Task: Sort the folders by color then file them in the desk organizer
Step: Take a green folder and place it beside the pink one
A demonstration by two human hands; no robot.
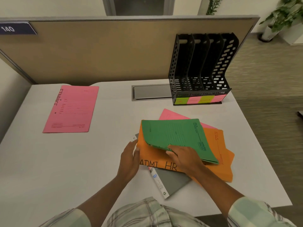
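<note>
White tabletop (pixel 105 145), tan partition (pixel 98 51) along its far edge. Black four-slot organizer (pixel 201 66) stands at the far right corner, against the partition, open side facing the near edge. One pink folder (pixel 73 110) lies flat and alone towards the far left, marked FINANCE, well apart from everything else.

Messy pile sits right of centre, towards the near edge. Orange folders (pixel 218 145) form most of it, fanned out; the upper one reads "ADMI HR". Green folder (pixel 177 135) is on top, its near edge bent up off the orange. Grey folder (pixel 172 181) is at the bottom, sticking out towards the near edge. A second pink one (pixel 170 114) pokes out on the far side.

Right hand (pixel 185 158) grips the green folder's near edge, fingers on top, thumb tucked beneath. Left hand (pixel 128 161) rests against the pile's left edge, fingers roughly straight, thumb on the orange; not clamped on anything.

Grey cable hatch (pixel 150 92) sits just left of the organizer. Sticky labels (pixel 200 99) along the organizer's front base: green, pink, green, pink; text unreadable.
</note>
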